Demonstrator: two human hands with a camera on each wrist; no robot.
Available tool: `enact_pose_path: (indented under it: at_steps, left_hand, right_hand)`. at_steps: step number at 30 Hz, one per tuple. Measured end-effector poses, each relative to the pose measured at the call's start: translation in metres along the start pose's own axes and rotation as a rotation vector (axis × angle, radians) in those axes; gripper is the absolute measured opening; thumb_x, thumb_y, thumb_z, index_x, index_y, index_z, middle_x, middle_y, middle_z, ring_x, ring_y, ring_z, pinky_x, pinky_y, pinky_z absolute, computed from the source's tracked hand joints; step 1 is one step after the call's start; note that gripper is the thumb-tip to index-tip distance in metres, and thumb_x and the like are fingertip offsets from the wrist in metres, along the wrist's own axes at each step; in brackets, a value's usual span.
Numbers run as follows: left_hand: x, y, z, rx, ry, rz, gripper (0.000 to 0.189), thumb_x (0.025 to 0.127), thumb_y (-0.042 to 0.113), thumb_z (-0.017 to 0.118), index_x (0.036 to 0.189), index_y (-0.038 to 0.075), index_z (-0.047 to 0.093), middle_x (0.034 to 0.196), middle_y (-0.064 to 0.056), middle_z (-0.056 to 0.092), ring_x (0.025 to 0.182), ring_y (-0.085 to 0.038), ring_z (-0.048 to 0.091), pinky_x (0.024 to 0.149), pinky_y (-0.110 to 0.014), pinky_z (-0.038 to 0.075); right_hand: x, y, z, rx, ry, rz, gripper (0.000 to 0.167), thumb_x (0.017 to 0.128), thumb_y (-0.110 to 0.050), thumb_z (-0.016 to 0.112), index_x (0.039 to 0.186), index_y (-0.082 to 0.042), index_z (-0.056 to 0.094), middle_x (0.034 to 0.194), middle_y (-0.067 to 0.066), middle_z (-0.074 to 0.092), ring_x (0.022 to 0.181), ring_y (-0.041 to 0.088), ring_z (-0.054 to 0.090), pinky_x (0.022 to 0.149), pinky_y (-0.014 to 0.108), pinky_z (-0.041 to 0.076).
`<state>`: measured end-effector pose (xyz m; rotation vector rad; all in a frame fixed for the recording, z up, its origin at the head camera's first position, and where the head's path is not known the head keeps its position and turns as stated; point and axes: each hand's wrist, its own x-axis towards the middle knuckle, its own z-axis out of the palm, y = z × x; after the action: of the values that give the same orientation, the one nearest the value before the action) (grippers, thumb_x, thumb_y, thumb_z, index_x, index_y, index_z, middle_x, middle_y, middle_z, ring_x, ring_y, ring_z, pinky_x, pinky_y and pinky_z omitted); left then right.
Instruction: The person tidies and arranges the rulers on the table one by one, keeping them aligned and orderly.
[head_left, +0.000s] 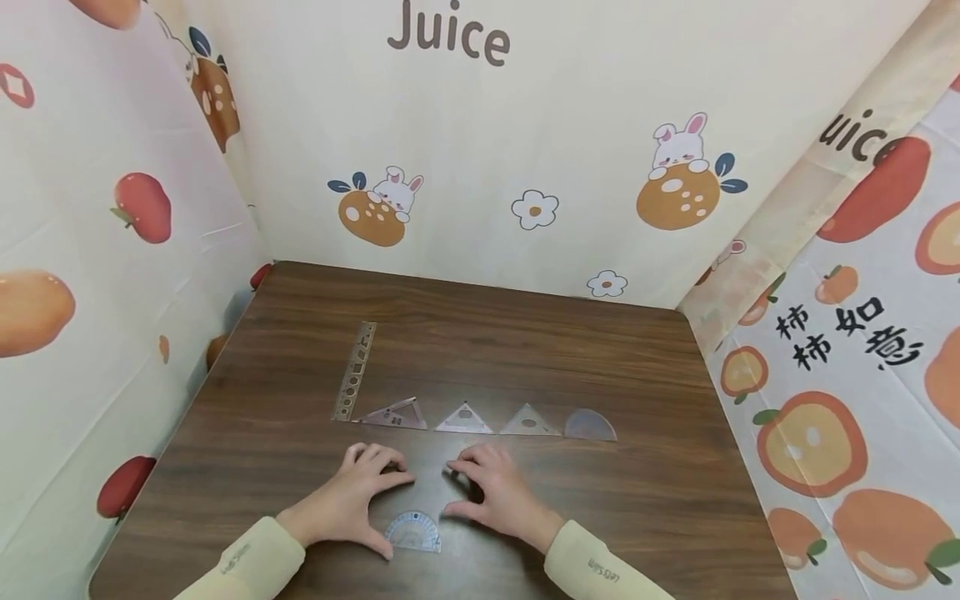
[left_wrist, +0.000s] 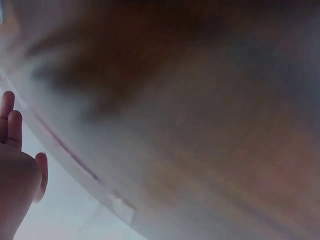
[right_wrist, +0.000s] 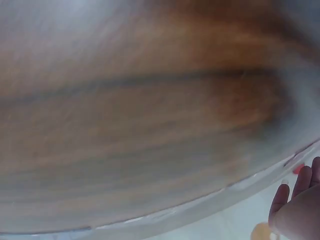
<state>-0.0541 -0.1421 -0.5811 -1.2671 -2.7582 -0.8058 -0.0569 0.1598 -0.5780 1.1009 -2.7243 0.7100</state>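
Note:
A small clear protractor (head_left: 414,533) with blue markings lies on the table, flat edge toward the person. My left hand (head_left: 352,500) rests on the tabletop to its left, thumb and fingers spread wide, the thumb tip right at the protractor's left corner. On the other side is my right hand (head_left: 501,493), its fingers loosely bent and its thumb pointing left, holding nothing. In the left wrist view, part of the left hand (left_wrist: 17,165) shows at the left edge; the right hand (right_wrist: 299,205) appears at the lower right corner of the right wrist view.
Beyond the hands, a row holds a long set square (head_left: 397,414), two triangles (head_left: 444,426) (head_left: 512,428) and a plain half-round protractor (head_left: 590,425). A stencil ruler (head_left: 355,371) lies upright at the row's left end. Printed curtains (head_left: 465,125) enclose the brown table (head_left: 660,517).

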Motion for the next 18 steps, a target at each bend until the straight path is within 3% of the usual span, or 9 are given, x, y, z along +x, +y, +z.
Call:
enact_pose_path:
  at_steps: [6, 12, 18]
  left_hand:
    - [-0.008, 0.001, 0.014, 0.020, 0.018, 0.045, 0.097, 0.059, 0.080, 0.079, 0.131, 0.015, 0.070, 0.125, 0.002, 0.056, 0.114, -0.013, 0.048, 0.098, -0.044, 0.026]
    - [-0.008, 0.002, 0.015, 0.026, 0.043, 0.075, 0.091, 0.057, 0.076, 0.083, 0.125, 0.016, 0.073, 0.123, 0.001, 0.057, 0.114, -0.013, 0.050, 0.098, -0.041, 0.024]
    - [-0.008, 0.002, 0.016, 0.028, 0.057, 0.085, 0.083, 0.058, 0.073, 0.085, 0.121, 0.019, 0.076, 0.123, 0.002, 0.058, 0.115, -0.014, 0.050, 0.098, -0.044, 0.025]
  right_hand:
    - [-0.004, -0.012, 0.012, -0.075, -0.064, -0.049, 0.066, 0.079, -0.064, 0.079, 0.128, -0.019, 0.071, 0.120, -0.008, 0.064, 0.115, 0.011, 0.057, 0.106, 0.038, 0.045]
    - [-0.006, -0.019, 0.022, -0.101, -0.135, -0.061, 0.075, 0.079, -0.074, 0.072, 0.131, -0.019, 0.069, 0.122, -0.009, 0.063, 0.115, 0.009, 0.056, 0.108, 0.037, 0.043]
    - [-0.007, -0.020, 0.031, -0.152, -0.140, -0.083, 0.083, 0.075, -0.082, 0.070, 0.131, -0.020, 0.068, 0.123, -0.010, 0.060, 0.115, 0.008, 0.054, 0.107, 0.037, 0.042]
